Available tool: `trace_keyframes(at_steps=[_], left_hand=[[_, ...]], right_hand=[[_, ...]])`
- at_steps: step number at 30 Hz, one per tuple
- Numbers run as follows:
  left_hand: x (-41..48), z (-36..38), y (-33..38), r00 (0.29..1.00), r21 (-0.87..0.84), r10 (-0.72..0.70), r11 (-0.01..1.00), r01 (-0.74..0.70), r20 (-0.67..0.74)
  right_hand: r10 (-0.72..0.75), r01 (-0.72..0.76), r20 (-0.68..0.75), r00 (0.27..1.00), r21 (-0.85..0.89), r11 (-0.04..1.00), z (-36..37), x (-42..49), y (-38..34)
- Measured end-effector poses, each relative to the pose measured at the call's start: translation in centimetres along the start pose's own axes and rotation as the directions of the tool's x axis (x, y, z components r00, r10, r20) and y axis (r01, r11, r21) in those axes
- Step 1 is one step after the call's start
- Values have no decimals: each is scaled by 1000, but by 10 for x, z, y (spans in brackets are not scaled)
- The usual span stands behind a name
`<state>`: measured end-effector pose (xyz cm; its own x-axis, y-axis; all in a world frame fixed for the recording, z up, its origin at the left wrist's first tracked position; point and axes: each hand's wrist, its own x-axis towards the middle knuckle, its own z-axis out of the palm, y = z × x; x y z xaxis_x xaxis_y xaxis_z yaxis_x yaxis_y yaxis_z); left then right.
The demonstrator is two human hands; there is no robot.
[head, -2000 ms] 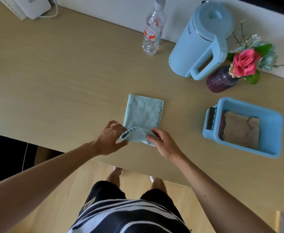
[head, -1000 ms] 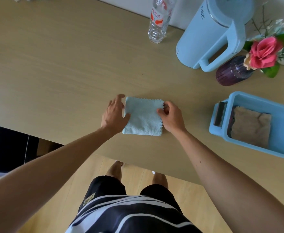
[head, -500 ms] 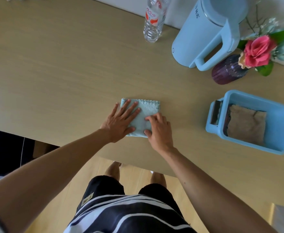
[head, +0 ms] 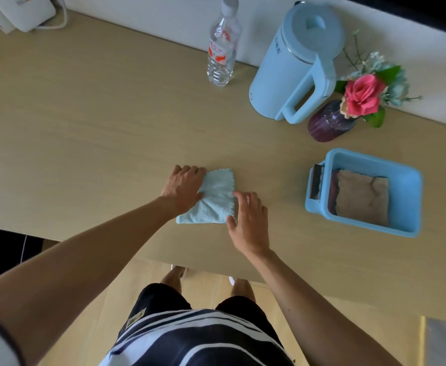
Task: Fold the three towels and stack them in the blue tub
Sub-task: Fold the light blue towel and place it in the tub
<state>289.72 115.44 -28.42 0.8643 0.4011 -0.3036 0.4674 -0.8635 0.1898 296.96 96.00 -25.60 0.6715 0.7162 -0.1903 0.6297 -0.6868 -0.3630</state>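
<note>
A small light-blue towel [head: 214, 199], folded into a square, lies on the wooden table [head: 97, 133] near its front edge. My left hand [head: 183, 187] grips the towel's left edge with curled fingers. My right hand [head: 248, 217] rests at the towel's right edge, thumb on the near corner, fingers spread and blurred. The blue tub [head: 409, 196] stands to the right. Inside it lies a folded brown towel [head: 361, 199] on top of a dark red one [head: 332, 191], of which only the left edge shows.
Along the back wall stand a clear water bottle [head: 221, 48], a light-blue kettle [head: 295, 64] and a purple vase with a pink rose [head: 332, 122]. A white device [head: 21, 10] sits at the far left corner. The table's front edge runs just below my hands.
The towel's near half was folded away from me into a square, then both hands pressed it flat. Now the hands have slid off its top to its left and right edges.
</note>
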Motion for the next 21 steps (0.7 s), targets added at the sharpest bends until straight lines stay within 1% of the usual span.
trace_keyframes(at_steps=[2, 3, 5, 7, 8, 9, 10, 11, 12, 13, 14, 15, 17, 18, 19, 21], left_hand=[[5, -4, 4, 995, -39, -73, 996, 75, 65], [6, -8, 5, 988, -93, -104, 989, 115, 113], [8, -17, 9, 972, -248, -117, 954, 167, 203], [6, -34, 13, 964, -412, -101, 889, 199, 246], [4, -45, 16, 960, -501, -106, 836, 226, 258], [1, -57, 19, 958, -603, -111, 756, 255, 265], [-2, -71, 25, 958, -720, -109, 639, 272, 265], [-5, -81, 29, 958, -830, -102, 480, 285, 270], [-7, -92, 35, 959, -902, -85, 325, 284, 272], [-10, -100, 41, 964, -944, -62, 195, 266, 259], [-10, -109, 51, 972, -966, -37, 102, 236, 233], [-11, -116, 59, 979, -978, -13, 22, 205, 205], [-10, -132, 81, 989, -985, 26, -87, 148, 146], [-9, -137, 94, 991, -984, 39, -120, 134, 130], [-7, -143, 107, 991, -981, 58, -147, 127, 119], [-2, -151, 135, 989, -979, 108, -170, 114, 96]], right_hand=[[26, -25, -11, 1000, 28, 999, -4, -4, 5], [38, -37, -19, 999, 48, 998, -6, -6, 7], [64, -60, -33, 997, 125, 990, -12, -8, 9], [100, -84, -42, 994, 289, 954, -19, -9, 12], [121, -98, -36, 992, 392, 915, -24, -9, 12], [143, -111, -30, 989, 486, 867, -29, -10, 13], [169, -127, -22, 985, 565, 815, -37, -10, 14], [201, -162, 7, 979, 625, 764, -43, -9, 15], [238, -209, 50, 970, 672, 710, -52, -8, 14], [273, -256, 96, 957, 720, 645, -62, -6, 16], [301, -295, 142, 943, 777, 556, -74, -3, 20], [315, -330, 200, 928, 834, 442, -83, 1, 22], [306, -346, 276, 911, 917, 201, -105, 10, 30], [294, -328, 282, 913, 937, 118, -117, 12, 34], [294, -286, 255, 921, 956, 65, -129, 15, 41], [346, -192, 170, 922, 981, 30, -154, 17, 58]])
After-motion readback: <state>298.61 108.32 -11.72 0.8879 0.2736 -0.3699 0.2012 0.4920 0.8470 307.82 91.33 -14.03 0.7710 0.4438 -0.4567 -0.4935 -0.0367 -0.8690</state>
